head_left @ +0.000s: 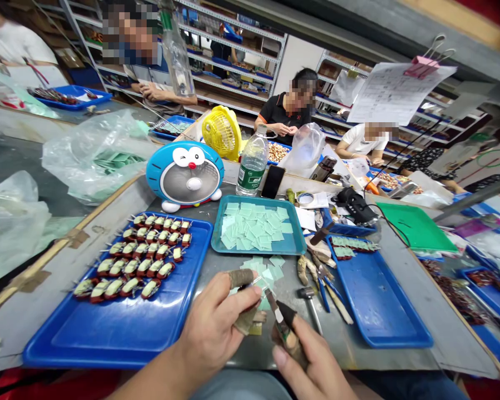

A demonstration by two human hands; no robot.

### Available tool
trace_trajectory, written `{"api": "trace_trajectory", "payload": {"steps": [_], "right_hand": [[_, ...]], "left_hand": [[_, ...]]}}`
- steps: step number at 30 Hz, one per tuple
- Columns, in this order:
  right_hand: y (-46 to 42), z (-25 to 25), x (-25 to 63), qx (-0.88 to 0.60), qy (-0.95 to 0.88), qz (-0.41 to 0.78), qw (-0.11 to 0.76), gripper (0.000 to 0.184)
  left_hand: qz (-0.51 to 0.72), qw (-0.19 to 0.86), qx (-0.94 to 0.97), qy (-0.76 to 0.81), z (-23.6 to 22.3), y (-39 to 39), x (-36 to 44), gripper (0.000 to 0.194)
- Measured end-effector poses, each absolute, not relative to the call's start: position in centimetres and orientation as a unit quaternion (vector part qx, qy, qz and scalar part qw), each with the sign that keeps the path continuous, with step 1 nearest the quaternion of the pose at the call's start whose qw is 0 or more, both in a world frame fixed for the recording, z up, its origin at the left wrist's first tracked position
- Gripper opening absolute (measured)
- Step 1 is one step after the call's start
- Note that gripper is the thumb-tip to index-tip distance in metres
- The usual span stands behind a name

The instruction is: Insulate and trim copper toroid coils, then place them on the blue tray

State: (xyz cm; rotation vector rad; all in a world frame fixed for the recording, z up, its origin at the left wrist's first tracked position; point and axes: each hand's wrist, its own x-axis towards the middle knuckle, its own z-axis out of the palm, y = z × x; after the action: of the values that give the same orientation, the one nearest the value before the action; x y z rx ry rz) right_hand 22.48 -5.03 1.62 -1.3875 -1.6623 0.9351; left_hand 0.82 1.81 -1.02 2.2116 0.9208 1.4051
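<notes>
My left hand (223, 311), its fingertips wrapped in brown tape, pinches a small piece with thin shiny ends; most of it is hidden by the fingers. A short-bladed knife (280, 322) with a wrapped handle is gripped in my right hand (306, 355), its blade pointing toward the left fingertips. Under and beyond the hands, pale green square sheets (275, 269) lie loose on the bench. More of them fill a teal tray (299, 247) behind. To the left, a blue tray (120, 333) carries rows of small red-brown coil-like parts (131, 266) with pale green tops and metal pins.
A narrow blue tray (383, 300) with several parts stands right. Beside it lie a small hammer (310, 303), blue-handled pliers (324, 294) and wooden sticks. A blue cartoon fan (191, 183), water bottle (253, 164) and phone (273, 181) stand behind. Other people sit across the benches.
</notes>
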Motion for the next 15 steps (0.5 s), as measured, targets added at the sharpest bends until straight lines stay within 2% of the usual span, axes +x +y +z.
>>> {"api": "trace_trajectory", "payload": {"steps": [5,9,12,15], "right_hand": [[-5.4,1.8,22.5,-0.555,-0.655,0.347,0.377,0.038],[-5.4,1.0,22.9,-0.574,-0.678,0.337,0.312,0.025],[-5.5,0.2,23.6,-0.584,-0.666,0.381,0.265,0.018],[-5.7,-1.0,24.2,-0.592,-0.581,0.458,0.320,0.018]], "left_hand": [[0.509,0.188,0.781,0.310,-1.3,1.3,1.2,0.061],[0.507,0.201,0.769,0.334,-1.0,1.5,1.3,0.047],[0.469,0.305,0.718,0.414,-0.3,2.0,1.2,0.030],[0.416,0.472,0.626,0.461,0.8,2.1,1.4,0.024]]}}
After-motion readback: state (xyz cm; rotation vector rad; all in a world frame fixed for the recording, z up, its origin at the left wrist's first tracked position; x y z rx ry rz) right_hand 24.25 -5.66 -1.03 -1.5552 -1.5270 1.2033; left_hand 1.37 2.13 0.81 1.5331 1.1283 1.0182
